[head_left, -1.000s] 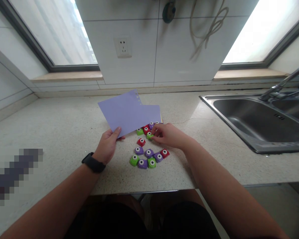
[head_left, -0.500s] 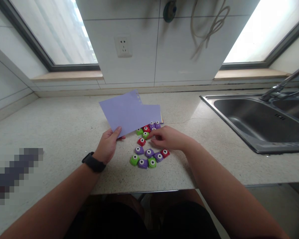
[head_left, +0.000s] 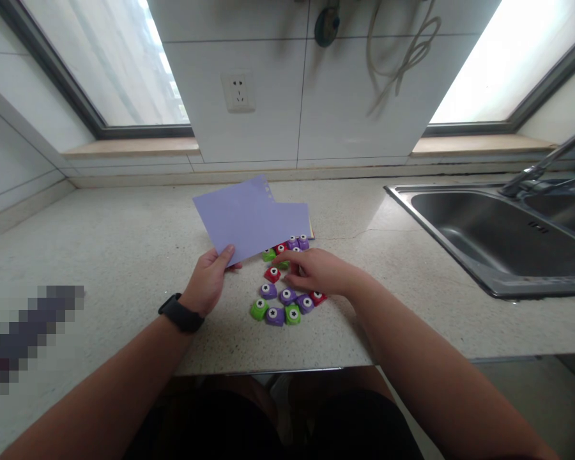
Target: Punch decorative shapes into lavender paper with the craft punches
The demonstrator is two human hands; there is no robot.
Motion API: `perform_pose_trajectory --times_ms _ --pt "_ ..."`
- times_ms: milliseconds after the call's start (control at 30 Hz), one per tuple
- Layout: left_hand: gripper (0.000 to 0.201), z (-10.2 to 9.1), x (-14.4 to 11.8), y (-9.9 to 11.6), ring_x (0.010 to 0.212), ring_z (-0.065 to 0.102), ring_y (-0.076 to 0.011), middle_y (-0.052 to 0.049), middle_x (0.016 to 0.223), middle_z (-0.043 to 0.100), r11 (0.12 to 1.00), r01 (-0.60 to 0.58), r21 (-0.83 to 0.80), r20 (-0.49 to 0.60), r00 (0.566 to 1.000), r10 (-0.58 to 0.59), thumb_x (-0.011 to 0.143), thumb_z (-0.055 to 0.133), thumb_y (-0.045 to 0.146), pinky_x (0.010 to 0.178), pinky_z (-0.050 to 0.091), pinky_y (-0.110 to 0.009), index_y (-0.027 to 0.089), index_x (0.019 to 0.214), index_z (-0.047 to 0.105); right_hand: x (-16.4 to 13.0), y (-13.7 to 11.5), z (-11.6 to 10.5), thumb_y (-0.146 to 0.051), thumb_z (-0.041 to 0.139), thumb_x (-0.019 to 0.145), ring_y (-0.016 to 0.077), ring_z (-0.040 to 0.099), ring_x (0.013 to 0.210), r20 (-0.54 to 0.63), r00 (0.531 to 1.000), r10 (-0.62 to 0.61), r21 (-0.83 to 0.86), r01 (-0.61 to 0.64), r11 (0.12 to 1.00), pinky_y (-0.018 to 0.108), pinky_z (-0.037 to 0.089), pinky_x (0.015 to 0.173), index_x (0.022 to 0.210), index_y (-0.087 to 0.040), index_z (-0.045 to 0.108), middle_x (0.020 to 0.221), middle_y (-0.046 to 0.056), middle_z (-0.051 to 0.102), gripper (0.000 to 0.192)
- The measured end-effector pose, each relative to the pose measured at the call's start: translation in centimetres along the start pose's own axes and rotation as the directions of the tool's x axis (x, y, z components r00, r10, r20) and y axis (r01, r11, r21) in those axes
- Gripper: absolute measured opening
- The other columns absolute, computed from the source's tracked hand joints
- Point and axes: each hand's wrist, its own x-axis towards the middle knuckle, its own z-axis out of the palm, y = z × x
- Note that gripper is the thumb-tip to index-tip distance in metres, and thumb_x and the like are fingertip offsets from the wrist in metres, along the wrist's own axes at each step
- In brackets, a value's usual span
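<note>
My left hand [head_left: 209, 275] pinches the lower corner of a purple sheet of paper [head_left: 234, 214] between thumb and fingers. The sheet is tilted above the counter, and one edge has small punched holes. Under it a stack of purple paper [head_left: 294, 214] shows on the right. My right hand [head_left: 311, 268] reaches over a green craft punch [head_left: 282, 264], its index finger and thumb apart; whether the finger touches the punch I cannot tell. A red craft punch [head_left: 271, 275] lies just left of the thumb. Several purple, green and red craft punches [head_left: 275, 315] are grouped nearer me.
More craft punches [head_left: 280, 249] sit beside the paper's lower edge. A steel sink [head_left: 464, 236] with a faucet [head_left: 531, 172] is set into the counter [head_left: 124, 255] on the right. A wall socket [head_left: 238, 91] and a hanging cord [head_left: 407, 61] are on the tiled wall.
My right hand has shifted slightly left and down, its index finger now covering more of the green punch. The left hand and the sheet have hardly moved.
</note>
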Motion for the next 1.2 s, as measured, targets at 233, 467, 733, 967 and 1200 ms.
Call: perform_pose_trajectory --times_ms 233,467,733,967,1200 --pt "0.042 0.2 -0.1 0.2 0.086 0.064 -0.0174 -0.007 0.109 0.075 1.0 0.002 -0.014 -0.006 1.0 -0.002 0.081 0.08 0.054 0.073 0.055 -0.027 0.017 0.101 0.076 0.0 0.6 -0.2 -0.032 0.059 0.098 0.0173 0.062 0.076 0.023 0.999 -0.036 -0.024 0.037 0.999 0.029 0.041 0.072 0.134 -0.03 0.068 0.092 0.003 0.075 0.037" --pt "0.044 0.2 -0.1 0.2 0.08 0.063 -0.0157 -0.006 0.104 0.075 1.0 0.003 -0.002 0.007 1.0 -0.003 0.081 0.079 0.056 0.071 0.054 -0.026 0.016 0.101 0.077 -0.2 0.3 -0.9 -0.04 0.068 0.092 0.0146 0.057 0.069 0.015 1.0 0.016 0.027 -0.016 1.0 0.027 0.036 0.066 0.099 -0.02 0.071 0.079 0.002 0.07 0.021" --pt "0.04 -0.1 -0.1 -0.1 0.078 0.064 -0.0145 -0.005 0.101 0.076 1.0 0.016 0.006 0.025 1.0 -0.016 0.085 0.077 0.054 0.072 0.053 -0.024 0.017 0.101 0.077 -0.8 0.6 -1.5 -0.044 0.07 0.088 0.0133 0.053 0.064 -0.006 0.998 0.062 0.054 -0.062 0.997 0.027 0.034 0.061 0.086 -0.019 0.067 0.075 0.001 0.067 0.025" --pt "0.038 0.0 -0.2 0.1 0.084 0.064 -0.0155 -0.005 0.105 0.076 1.0 0.015 0.007 0.036 0.999 -0.015 0.085 0.077 0.053 0.073 0.055 -0.024 0.018 0.101 0.078 -0.9 0.8 -1.8 -0.035 0.067 0.091 0.0136 0.058 0.067 0.029 0.999 -0.019 0.143 0.015 0.99 0.027 0.039 0.065 0.105 -0.023 0.078 0.078 0.0 0.07 0.022" --pt "0.039 0.2 -0.4 0.4 0.095 0.066 -0.0189 -0.006 0.105 0.077 1.0 0.017 -0.012 0.034 0.999 -0.016 0.081 0.08 0.054 0.075 0.057 -0.026 0.019 0.1 0.079 -1.0 1.0 -1.8 -0.033 0.064 0.092 0.0148 0.061 0.068 0.026 1.0 0.016 0.154 -0.02 0.988 0.028 0.04 0.066 0.094 -0.02 0.078 0.08 0.002 0.074 0.018"
